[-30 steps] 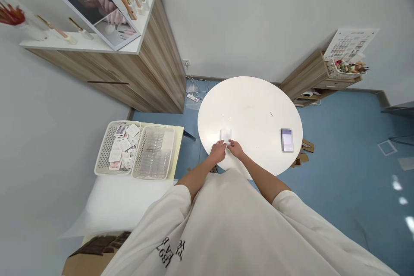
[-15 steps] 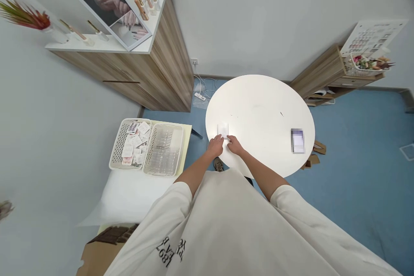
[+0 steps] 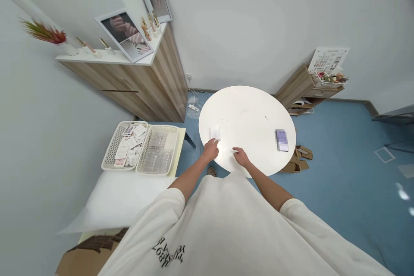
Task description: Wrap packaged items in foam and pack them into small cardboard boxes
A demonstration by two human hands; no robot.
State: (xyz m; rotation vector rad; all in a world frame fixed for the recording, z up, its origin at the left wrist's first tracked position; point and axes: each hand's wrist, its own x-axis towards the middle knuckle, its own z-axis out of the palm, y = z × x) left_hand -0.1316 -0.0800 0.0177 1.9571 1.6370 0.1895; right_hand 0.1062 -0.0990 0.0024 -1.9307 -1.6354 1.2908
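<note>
A small clear-and-white flat packet [image 3: 214,132] lies on the left part of the white oval table [image 3: 246,108]; its exact kind is too small to make out. My left hand [image 3: 211,150] is at the packet's near edge, fingers stretched out and slightly apart, the tips touching or just over that edge. To the right of it, my right hand [image 3: 240,156] hovers over or rests on the table near the front edge. Its index finger points forward, the others bend loosely, and nothing shows in it.
A blurred purple item [image 3: 281,140] lies at the table's right. To the left stand a basket of small packets and cards [image 3: 106,151] and a basket of clear plastic pieces [image 3: 176,146]. Cardboard pieces [image 3: 302,159] lie on the floor. A wooden cabinet [image 3: 168,77] stands behind left.
My right hand has come away from the packet and moved to the right. My left hand stays at its near edge. The camera view has shifted.
</note>
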